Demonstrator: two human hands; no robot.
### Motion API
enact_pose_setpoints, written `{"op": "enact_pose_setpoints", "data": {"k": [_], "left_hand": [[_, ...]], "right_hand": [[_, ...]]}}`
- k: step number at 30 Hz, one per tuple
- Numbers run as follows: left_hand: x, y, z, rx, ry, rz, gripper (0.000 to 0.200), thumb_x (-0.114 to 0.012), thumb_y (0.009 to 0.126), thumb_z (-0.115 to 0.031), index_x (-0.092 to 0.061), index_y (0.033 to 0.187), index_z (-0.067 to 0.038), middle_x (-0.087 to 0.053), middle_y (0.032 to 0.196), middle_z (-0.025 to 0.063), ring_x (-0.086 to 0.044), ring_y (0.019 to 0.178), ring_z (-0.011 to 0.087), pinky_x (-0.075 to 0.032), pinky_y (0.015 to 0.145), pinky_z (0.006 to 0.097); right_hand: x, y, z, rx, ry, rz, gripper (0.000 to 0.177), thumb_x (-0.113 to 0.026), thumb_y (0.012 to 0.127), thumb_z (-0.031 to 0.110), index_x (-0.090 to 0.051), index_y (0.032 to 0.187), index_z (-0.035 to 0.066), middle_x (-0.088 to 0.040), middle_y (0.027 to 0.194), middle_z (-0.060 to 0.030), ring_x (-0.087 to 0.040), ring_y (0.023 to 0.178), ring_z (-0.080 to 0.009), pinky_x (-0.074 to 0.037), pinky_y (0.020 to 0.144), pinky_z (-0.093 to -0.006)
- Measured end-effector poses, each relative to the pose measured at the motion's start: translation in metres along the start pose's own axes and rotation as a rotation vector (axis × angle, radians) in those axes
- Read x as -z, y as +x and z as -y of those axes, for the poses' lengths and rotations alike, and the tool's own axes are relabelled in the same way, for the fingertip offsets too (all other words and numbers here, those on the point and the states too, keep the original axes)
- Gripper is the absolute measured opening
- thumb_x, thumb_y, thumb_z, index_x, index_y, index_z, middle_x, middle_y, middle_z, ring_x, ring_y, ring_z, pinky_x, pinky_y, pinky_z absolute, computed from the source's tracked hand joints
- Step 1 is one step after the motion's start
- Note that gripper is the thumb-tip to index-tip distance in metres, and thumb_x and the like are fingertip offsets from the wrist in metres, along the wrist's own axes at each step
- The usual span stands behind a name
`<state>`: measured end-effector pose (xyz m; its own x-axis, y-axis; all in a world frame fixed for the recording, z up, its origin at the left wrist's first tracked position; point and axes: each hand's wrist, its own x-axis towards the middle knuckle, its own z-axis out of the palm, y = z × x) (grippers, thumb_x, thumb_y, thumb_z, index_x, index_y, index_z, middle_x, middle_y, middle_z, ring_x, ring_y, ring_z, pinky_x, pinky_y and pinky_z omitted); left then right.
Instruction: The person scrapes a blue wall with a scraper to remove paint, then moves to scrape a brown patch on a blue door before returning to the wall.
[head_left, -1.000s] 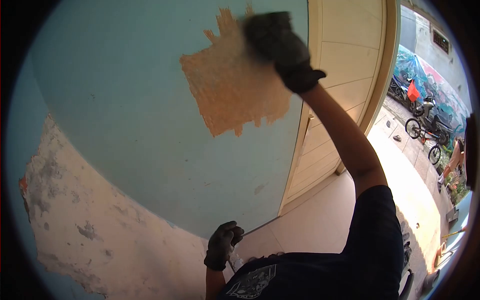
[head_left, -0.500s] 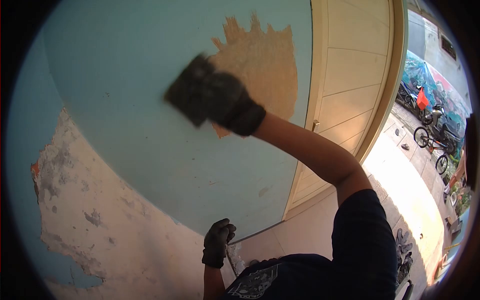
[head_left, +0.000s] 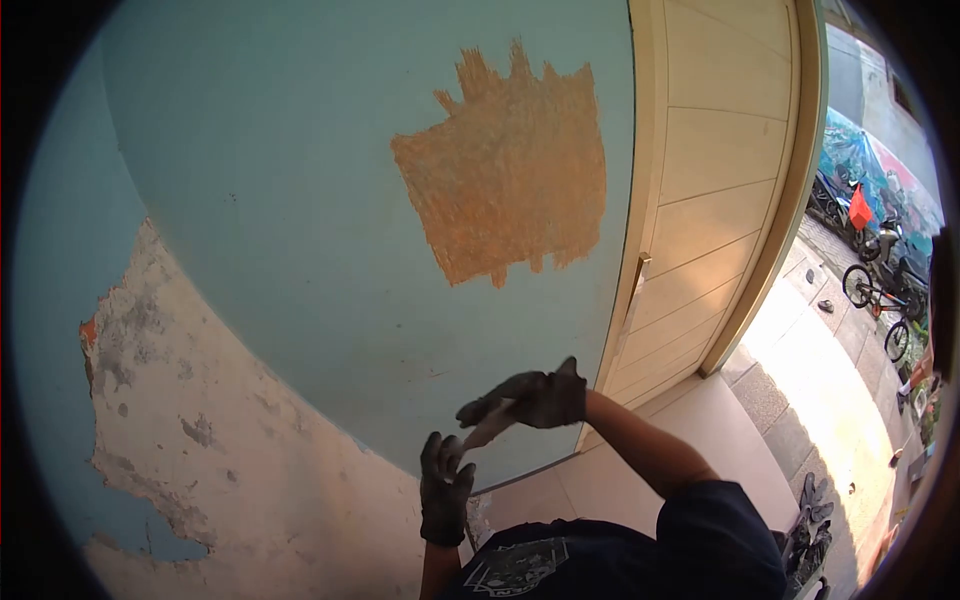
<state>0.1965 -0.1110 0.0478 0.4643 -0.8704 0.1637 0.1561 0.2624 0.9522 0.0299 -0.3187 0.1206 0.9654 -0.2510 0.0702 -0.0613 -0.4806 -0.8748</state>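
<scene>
My right hand, in a dark glove, is in front of the lower part of the blue-green wall. It grips a thin, flat, greyish-brown piece that looks like sandpaper, seen nearly edge-on and slanting down to the left. Just below that piece's lower end is my left hand, gloved as well, with thumb and fingers apart; whether its fingertips touch the piece is hard to tell. Higher on the wall shows an orange-brown patch with jagged edges.
A cream panelled door with a small handle borders the wall on the right. Bare, flaking plaster covers the lower left. Outside are a bicycle, motorbikes and a painted wall; dark footwear lies at lower right.
My right hand has come down from the wall beside the patch to near my left hand, uncovering the whole patch. My left hand's fingers have spread. The view has shifted slightly.
</scene>
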Motion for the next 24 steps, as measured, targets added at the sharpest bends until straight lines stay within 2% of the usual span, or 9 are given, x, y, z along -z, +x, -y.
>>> {"op": "enact_pose_setpoints", "data": {"k": [2, 5, 10, 12, 13, 15, 18, 21, 24], "left_hand": [[0.001, -0.006, 0.016, 0.23, -0.349, 0.284, 0.075, -0.058, 0.088, 0.007, -0.029, 0.155, -0.006, -0.048, 0.144, 0.0135, -0.048, 0.136, 0.024, -0.043, 0.109, 0.0366], [-0.011, 0.001, 0.032, -0.09, 0.474, 0.649, 0.066, -0.062, 0.094, -0.007, -0.036, 0.154, -0.005, -0.054, 0.146, 0.0135, -0.053, 0.134, 0.0226, -0.045, 0.109, 0.036], [-0.054, 0.015, 0.032, 0.362, 0.311, 0.518, 0.043, -0.064, 0.096, -0.009, -0.057, 0.138, 0.0, -0.058, 0.142, 0.0157, -0.062, 0.122, 0.027, -0.047, 0.106, 0.0381], [-0.078, 0.033, -0.007, -0.219, 0.758, 0.472, 0.038, -0.061, 0.097, -0.007, -0.059, 0.134, 0.0, -0.06, 0.138, 0.0196, -0.063, 0.119, 0.0328, -0.049, 0.103, 0.0411], [-0.075, 0.037, -0.026, -0.689, 1.317, 0.217, 0.033, -0.057, 0.099, -0.006, -0.06, 0.13, 0.001, -0.06, 0.137, 0.0231, -0.062, 0.118, 0.0386, -0.05, 0.102, 0.0434], [-0.106, 0.079, -0.09, -0.805, 0.913, -0.415, 0.036, -0.05, 0.104, -0.015, -0.057, 0.134, 0.004, -0.058, 0.14, 0.0207, -0.061, 0.12, 0.0338, -0.048, 0.104, 0.0397], [-0.09, 0.173, -0.167, -0.96, 0.765, -0.97, 0.041, -0.043, 0.109, -0.023, -0.056, 0.135, 0.006, -0.06, 0.138, 0.017, -0.062, 0.119, 0.0268, -0.05, 0.103, 0.0319], [-0.062, 0.27, -0.156, -1.154, 0.413, -0.785, 0.036, -0.048, 0.108, -0.021, -0.058, 0.132, 0.004, -0.063, 0.126, 0.014, -0.06, 0.111, 0.0211, -0.049, 0.102, 0.0291], [-0.249, 0.213, -0.138, -1.405, 1.285, -0.243, 0.044, -0.064, 0.082, -0.002, -0.063, 0.126, 0.0, -0.067, 0.126, 0.0177, -0.062, 0.121, 0.0381, -0.048, 0.106, 0.0521]], "right_hand": [[-0.036, -0.044, -0.057, -0.28, 0.262, -0.097, 0.042, -0.059, 0.099, 0.022, -0.061, 0.136, 0.004, -0.067, 0.13, -0.0129, -0.064, 0.116, -0.0222, -0.052, 0.097, -0.0353], [-0.112, -0.101, -0.12, -0.183, 0.061, -0.239, 0.037, -0.063, 0.097, 0.015, -0.063, 0.131, 0.001, -0.069, 0.124, -0.0122, -0.068, 0.108, -0.0207, -0.057, 0.091, -0.0326], [-0.083, -0.117, -0.093, 0.052, 0.523, -0.336, 0.038, -0.066, 0.097, 0.017, -0.063, 0.131, 0.002, -0.066, 0.129, -0.0131, -0.065, 0.116, -0.0213, -0.054, 0.099, -0.0367], [-0.054, -0.114, -0.119, 0.735, -0.108, -0.337, 0.056, -0.065, 0.095, 0.014, -0.05, 0.147, 0.003, -0.054, 0.148, -0.0181, -0.055, 0.135, -0.0295, -0.049, 0.107, -0.042], [-0.04, -0.115, -0.107, 0.752, -0.096, -0.321, 0.056, -0.065, 0.095, 0.014, -0.05, 0.147, 0.003, -0.054, 0.148, -0.0181, -0.055, 0.135, -0.0295, -0.049, 0.107, -0.042], [-0.019, -0.131, -0.078, 0.102, 1.104, -0.273, 0.061, -0.057, 0.099, 0.005, -0.035, 0.157, 0.001, -0.042, 0.159, -0.0168, -0.045, 0.143, -0.03, -0.043, 0.113, -0.0402], [0.04, -0.164, -0.067, 0.21, 1.096, -0.214, 0.065, -0.056, 0.102, 0.012, -0.028, 0.16, 0.004, -0.035, 0.163, -0.0167, -0.036, 0.15, -0.0294, -0.035, 0.119, -0.0408], [0.073, -0.196, -0.082, 0.145, 1.218, -0.258, 0.07, -0.061, 0.099, 0.022, -0.031, 0.159, 0.002, -0.039, 0.16, -0.0182, -0.04, 0.147, -0.03, -0.035, 0.118, -0.0445], [0.089, -0.217, -0.113, 0.129, 1.299, -0.303, 0.067, -0.059, 0.099, 0.02, -0.033, 0.158, 0.002, -0.042, 0.158, -0.0182, -0.044, 0.144, -0.031, -0.039, 0.115, -0.0465]]}}
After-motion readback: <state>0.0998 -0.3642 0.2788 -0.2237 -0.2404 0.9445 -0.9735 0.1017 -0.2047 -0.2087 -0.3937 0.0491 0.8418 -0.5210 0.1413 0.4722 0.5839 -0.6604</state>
